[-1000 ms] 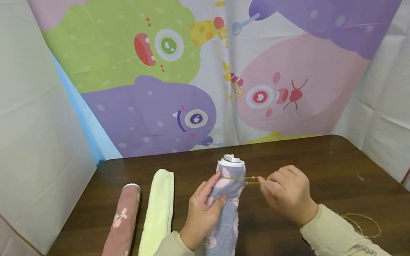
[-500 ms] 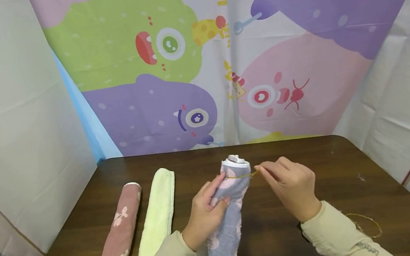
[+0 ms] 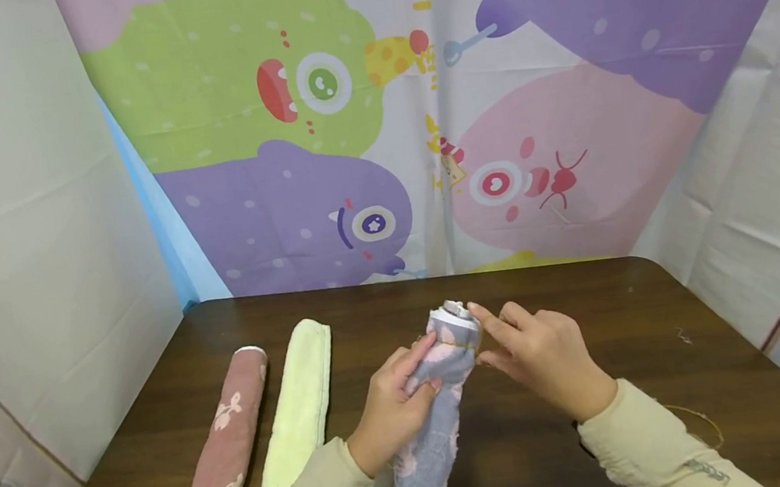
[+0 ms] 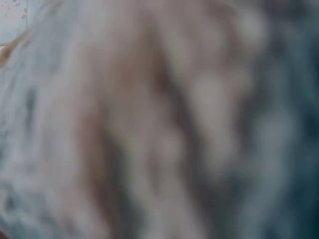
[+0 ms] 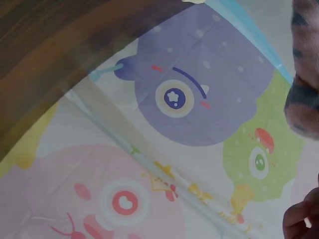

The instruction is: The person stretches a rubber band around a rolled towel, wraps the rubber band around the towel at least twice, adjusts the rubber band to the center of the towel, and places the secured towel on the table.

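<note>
While the left hand [image 3: 391, 404] grips the grey towel roll with pink patches [image 3: 427, 420] at the lower centre of the frame, thumb and fingers set against its side, the right hand [image 3: 549, 357] works at the white-edged upper end, its index finger and thumb bent and apart there; whether they pinch the thin yellow cord [image 3: 451, 344] I cannot tell. That cord crosses the towel just below the rolled end. Judging by this, the rolling is finished and the binding is under way, with the cord already lying across the roll but its fastening probably incomplete; no knot can be made out, and the left wrist view is too blurred to settle it. At the lower left of the frame, the dusty-pink towel roll [image 3: 225, 440] and the pale yellow-green towel [image 3: 300, 409] lie side by side on the dark wooden counter [image 3: 624, 331], with no cord visible on either, so tying those may remain. Another loop of yellow cord [image 3: 704, 415] lies at the lower right, partly hidden behind the right sleeve [image 3: 652, 438].
</note>
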A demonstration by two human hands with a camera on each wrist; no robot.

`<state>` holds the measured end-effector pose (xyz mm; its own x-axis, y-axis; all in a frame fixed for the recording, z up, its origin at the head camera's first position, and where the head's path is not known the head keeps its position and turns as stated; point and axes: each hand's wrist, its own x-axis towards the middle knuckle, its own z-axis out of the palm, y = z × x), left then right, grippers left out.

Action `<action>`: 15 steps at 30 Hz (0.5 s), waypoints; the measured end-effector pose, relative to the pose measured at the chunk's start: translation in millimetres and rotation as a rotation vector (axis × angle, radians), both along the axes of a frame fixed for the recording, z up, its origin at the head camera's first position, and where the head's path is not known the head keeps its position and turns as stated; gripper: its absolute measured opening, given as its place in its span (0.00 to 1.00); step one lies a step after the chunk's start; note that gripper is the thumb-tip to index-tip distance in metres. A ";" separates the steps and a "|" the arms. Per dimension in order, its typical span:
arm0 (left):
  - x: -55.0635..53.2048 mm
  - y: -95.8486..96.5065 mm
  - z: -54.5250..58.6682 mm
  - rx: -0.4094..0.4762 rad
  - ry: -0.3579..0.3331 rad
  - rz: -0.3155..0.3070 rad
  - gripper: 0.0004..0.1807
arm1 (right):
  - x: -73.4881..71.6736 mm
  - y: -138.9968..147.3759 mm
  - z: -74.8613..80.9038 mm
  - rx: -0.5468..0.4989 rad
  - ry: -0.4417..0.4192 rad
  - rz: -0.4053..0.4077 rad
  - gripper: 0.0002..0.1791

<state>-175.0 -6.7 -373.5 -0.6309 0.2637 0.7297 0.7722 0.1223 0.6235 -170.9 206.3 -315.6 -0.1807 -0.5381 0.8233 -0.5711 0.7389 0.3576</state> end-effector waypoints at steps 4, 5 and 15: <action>0.6 0.1 1.3 -0.032 -0.022 -0.021 0.29 | 1.4 5.1 4.4 0.077 -0.034 0.082 0.44; 0.8 0.2 2.0 -0.047 -0.026 -0.026 0.29 | 2.0 5.5 5.7 0.099 -0.035 0.096 0.44; 2.3 1.0 10.9 -0.442 0.244 0.019 0.29 | 8.8 1.2 17.2 0.240 -0.098 0.094 0.41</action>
<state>-172.6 -5.7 -362.6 -0.4632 0.5708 0.6779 0.8842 0.3492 0.3101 -162.1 207.5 -298.5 -0.1929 -0.7338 0.6514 -0.6736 0.5818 0.4559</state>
